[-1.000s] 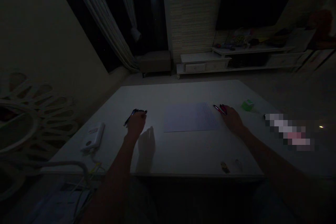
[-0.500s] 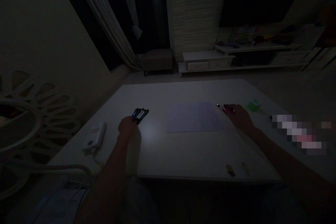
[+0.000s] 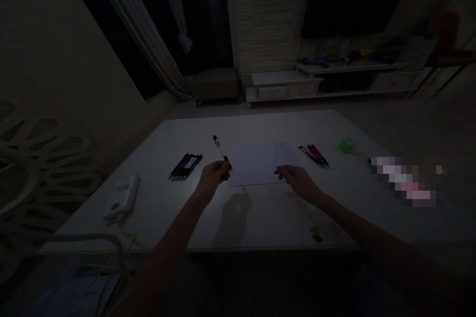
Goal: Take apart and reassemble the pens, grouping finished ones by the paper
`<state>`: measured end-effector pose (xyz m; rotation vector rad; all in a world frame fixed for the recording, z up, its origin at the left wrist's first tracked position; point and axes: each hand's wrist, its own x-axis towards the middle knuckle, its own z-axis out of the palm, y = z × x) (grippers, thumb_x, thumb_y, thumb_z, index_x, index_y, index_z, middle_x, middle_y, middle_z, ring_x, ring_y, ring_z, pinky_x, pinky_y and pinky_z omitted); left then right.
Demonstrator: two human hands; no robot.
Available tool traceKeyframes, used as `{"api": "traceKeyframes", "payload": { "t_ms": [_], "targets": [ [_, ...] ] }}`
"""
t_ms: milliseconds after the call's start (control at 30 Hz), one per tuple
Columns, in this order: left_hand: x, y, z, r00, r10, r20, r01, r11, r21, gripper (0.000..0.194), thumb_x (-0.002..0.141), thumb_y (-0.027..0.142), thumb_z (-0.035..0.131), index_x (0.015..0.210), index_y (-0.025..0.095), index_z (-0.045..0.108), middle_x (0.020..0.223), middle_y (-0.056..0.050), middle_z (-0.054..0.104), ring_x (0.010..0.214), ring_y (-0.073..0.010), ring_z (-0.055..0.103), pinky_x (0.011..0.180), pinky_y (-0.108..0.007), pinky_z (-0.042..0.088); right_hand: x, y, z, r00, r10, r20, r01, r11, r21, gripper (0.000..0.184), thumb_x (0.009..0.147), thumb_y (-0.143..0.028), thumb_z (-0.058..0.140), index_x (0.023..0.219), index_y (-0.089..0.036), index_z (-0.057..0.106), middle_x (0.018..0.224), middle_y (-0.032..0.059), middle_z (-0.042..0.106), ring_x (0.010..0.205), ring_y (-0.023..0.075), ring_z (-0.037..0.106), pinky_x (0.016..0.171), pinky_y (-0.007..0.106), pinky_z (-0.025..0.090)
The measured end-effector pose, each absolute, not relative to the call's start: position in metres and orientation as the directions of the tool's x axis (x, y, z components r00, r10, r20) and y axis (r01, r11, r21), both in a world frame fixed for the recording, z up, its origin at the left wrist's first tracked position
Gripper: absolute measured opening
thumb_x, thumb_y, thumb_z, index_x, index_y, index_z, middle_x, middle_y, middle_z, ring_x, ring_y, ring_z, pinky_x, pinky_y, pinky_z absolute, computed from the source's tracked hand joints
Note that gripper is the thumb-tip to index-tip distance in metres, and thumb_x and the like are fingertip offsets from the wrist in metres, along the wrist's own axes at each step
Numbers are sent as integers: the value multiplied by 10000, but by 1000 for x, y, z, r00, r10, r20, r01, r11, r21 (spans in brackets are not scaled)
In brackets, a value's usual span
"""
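Observation:
My left hand (image 3: 214, 178) is shut on a black-and-silver pen (image 3: 220, 148), which points up and away from me. My right hand (image 3: 297, 181) hovers at the near right corner of a sheet of white paper (image 3: 260, 164), its fingers apart and holding nothing. Left of the paper lies a row of dark pens (image 3: 186, 166), side by side on the white table (image 3: 275, 129). To the right of the paper lie a few red-and-black pens (image 3: 312, 156). The room is dim.
A small green object (image 3: 347, 145) stands at the table's right. A white plastic device (image 3: 122, 198) with a cable lies at the left edge. A blurred patch (image 3: 403, 181) covers something at the right. A low white cabinet (image 3: 282, 91) stands beyond the table.
My left hand has moved right from the dark pens, now holding one pen up. My right hand has left the red pens and moved left toward the paper.

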<state>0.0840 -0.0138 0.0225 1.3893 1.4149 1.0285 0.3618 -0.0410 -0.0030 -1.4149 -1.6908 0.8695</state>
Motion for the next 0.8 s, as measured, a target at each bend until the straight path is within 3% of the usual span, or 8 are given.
{"api": "traceKeyframes", "payload": {
  "t_ms": [100,200,267,367,433,500,600,800],
  "targets": [
    [145,-41,11,220,974,-50,-59,65,996,376,689,451,630,836,110,574,754,-57,604,608,-106,537,581,-232,435,329,-62,-1,-298,945,-137,192,-81,-978,612,831,-623,269,794,-134,636,653,66,614,478,105,477,443,230,329],
    [176,-57,-1,297,953,-56,-16,63,998,361,705,450,623,824,112,574,670,-20,556,560,-86,488,534,-213,397,320,-74,-2,-310,934,-181,67,-168,-984,534,794,-629,375,692,-139,563,527,4,508,413,73,393,410,208,268],
    [179,-60,-7,270,961,-68,57,54,997,398,729,461,595,916,111,569,722,-35,561,580,-98,501,540,-225,406,325,-76,-2,-269,951,-150,115,-123,-986,482,791,-596,416,639,-150,516,498,-22,457,415,68,372,421,206,266],
    [167,-59,-10,-7,998,57,266,-53,962,614,720,458,616,1211,148,417,1004,-115,554,785,-175,565,669,-321,459,338,-74,4,-228,973,-28,374,61,-925,440,799,-537,443,597,-153,514,514,-12,480,479,85,414,471,214,292],
    [157,-58,-9,-61,949,309,533,-231,814,664,720,426,639,1275,194,358,1157,-139,494,991,-234,521,841,-418,411,344,-72,8,-262,964,42,485,169,-858,401,789,-498,481,593,-152,538,539,-3,511,520,96,438,500,219,303],
    [151,-59,-9,176,870,461,725,-432,537,446,786,349,594,1197,243,457,1153,-104,521,1092,-251,466,957,-474,298,346,-69,10,-289,956,46,450,178,-875,392,781,-493,495,592,-153,545,531,-5,512,510,95,439,499,219,309],
    [152,-61,-11,471,795,383,784,-576,232,164,881,240,451,1000,223,561,920,-58,608,916,-205,549,897,-423,360,340,-66,7,-197,978,-63,222,-19,-975,453,768,-547,484,533,-160,485,439,-27,439,404,74,378,424,212,270],
    [159,-61,-15,566,723,395,768,-637,64,190,905,252,403,1024,171,525,852,-59,572,799,-176,539,664,-266,430,325,-66,-7,-50,932,-358,-217,-360,-907,454,730,-546,530,497,-191,370,342,-94,264,294,32,195,344,197,126]
  ]
}}
